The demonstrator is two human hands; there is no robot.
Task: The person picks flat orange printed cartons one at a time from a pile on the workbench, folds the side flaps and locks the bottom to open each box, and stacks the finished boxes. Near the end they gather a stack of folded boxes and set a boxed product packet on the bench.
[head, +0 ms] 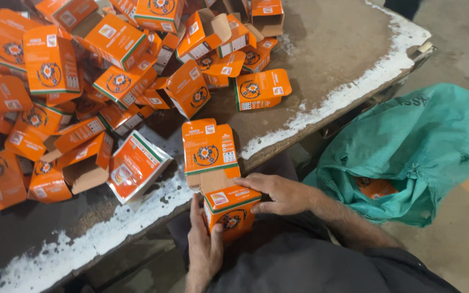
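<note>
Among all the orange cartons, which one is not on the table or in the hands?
The orange carton inside the green woven sack on the floor, right of the table. It shows through the sack's opening; the others lie on the table or between both hands.

Between the hands, the orange box is thin printed cardboard with a slight sheen — its open flap shows raw brown, matt board inside. The heap of boxes beyond the hands looks the same. The counter under them is dull, rough and stained, its edge crusted with flaking white. Right of the hands, the green sack is woven plastic — creased, faintly shiny.
</note>
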